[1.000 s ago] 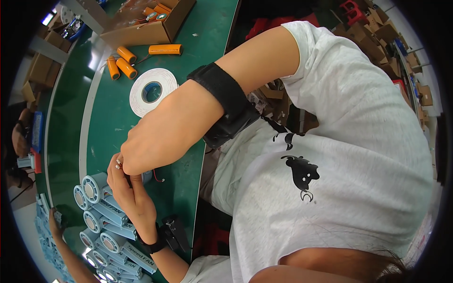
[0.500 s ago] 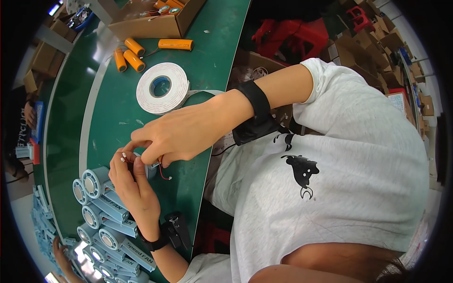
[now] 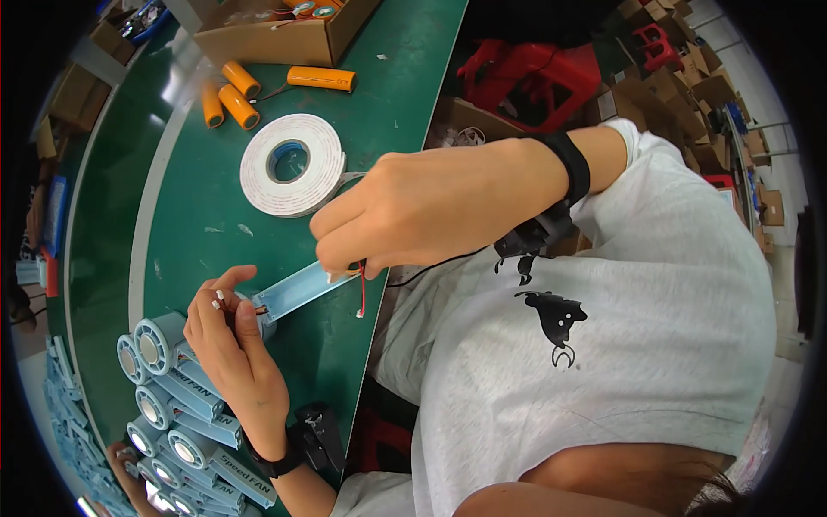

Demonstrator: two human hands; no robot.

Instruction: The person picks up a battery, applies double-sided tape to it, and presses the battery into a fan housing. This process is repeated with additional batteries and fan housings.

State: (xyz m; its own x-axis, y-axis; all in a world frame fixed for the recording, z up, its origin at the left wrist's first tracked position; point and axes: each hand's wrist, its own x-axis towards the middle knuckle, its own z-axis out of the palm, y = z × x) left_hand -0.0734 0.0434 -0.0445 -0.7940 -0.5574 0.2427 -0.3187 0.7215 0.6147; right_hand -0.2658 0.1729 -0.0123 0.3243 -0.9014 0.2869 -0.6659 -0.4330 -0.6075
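Note:
My left hand (image 3: 237,349) is closed round the head end of a light blue handheld fan. The fan's hollow handle shell (image 3: 301,289) slants up and right from it to beneath my right hand. Small white plugs (image 3: 218,299) on thin wires stick up between the left fingers. My right hand (image 3: 392,211) is bent over the far end of the shell with its fingers pinched. Under them shows an orange sliver (image 3: 353,270), seemingly a cylindrical battery, mostly hidden by the hand. A red lead (image 3: 363,289) with a white plug hangs down there.
Above my hands lies a white tape roll (image 3: 291,165). Several orange batteries (image 3: 237,108) lie behind it, beside a cardboard box (image 3: 267,43) with more. Rows of light blue fans (image 3: 185,388) stand at lower left. A black device (image 3: 319,435) lies near the table edge.
My right hand has moved right, away from my left hand, uncovering the fan's handle shell between them. The red lead has shifted right with it. My left hand stays round the fan head.

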